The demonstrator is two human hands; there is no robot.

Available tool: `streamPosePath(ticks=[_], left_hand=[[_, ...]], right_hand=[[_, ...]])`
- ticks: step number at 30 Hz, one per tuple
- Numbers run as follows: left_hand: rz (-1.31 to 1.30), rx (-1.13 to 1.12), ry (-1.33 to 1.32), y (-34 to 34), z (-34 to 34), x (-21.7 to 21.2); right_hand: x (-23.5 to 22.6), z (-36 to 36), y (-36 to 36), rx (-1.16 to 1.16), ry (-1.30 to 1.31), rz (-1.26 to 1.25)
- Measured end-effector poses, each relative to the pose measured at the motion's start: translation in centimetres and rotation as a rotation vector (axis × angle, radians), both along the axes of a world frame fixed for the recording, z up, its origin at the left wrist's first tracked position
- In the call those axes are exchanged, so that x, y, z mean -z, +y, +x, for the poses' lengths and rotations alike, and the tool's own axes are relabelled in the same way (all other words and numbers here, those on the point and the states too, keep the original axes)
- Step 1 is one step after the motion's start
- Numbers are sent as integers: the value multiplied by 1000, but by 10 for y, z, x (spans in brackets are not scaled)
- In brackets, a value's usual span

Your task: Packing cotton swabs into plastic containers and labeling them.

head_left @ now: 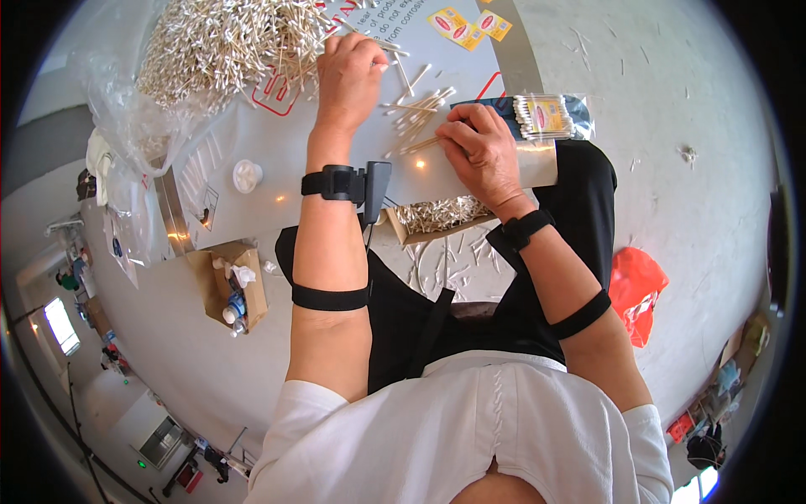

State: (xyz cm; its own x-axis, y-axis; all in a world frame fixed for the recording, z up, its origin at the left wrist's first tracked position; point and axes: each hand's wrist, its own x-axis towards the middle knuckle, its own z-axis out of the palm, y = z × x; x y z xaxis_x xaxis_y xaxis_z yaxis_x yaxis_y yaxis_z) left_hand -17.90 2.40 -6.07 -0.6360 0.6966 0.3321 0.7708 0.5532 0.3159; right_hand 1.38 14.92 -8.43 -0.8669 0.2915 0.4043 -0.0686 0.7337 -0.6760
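Note:
My left hand [349, 82] is over the table beside a big heap of cotton swabs [231, 50], fingers bent together, a white swab tip showing at its fingertips. To the right, my right hand [484, 155] is closed near the table's front edge; thin swab sticks run up to its thumb and fingertips. Between both hands lies a loose cluster of cotton swabs [422, 112], some crossing each other. Just past my right hand rests a clear packet of cotton swabs [546, 116] with a yellow label, on a dark blue item. The palms are hidden.
Yellow-and-white labels [457, 28] lie at the table's far side. A small white round container [247, 175] stands left, near clear plastic sheeting [126, 109]. Below the edge are a box of swabs [441, 217], a carton with bottles [231, 286] and a red bag [638, 294].

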Motion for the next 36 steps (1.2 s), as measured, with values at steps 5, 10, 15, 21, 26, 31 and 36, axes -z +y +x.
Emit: streamPosePath(ticks=[5, 10, 15, 21, 26, 31, 36], left_hand=[[-131, -236, -67, 28, 29, 4], [-60, -10, -271, 19, 32, 5], [-77, 68, -366, 6, 62, -3], [-163, -125, -31, -2, 120, 17], [-179, -169, 0, 1, 106, 28], [-260, -114, -30, -2, 110, 19], [-259, -46, -96, -10, 127, 17]], right_hand=[[1, 1, 2, 4, -12, -5], [-1, 0, 0, -1, -5, -4], [0, 0, -1, 11, -12, 0], [3, 0, 0, 14, -13, 20], [0, 1, -2, 44, 22, -157], [2, 6, -1, 112, 26, -347], [2, 5, 4, 128, 97, -459]])
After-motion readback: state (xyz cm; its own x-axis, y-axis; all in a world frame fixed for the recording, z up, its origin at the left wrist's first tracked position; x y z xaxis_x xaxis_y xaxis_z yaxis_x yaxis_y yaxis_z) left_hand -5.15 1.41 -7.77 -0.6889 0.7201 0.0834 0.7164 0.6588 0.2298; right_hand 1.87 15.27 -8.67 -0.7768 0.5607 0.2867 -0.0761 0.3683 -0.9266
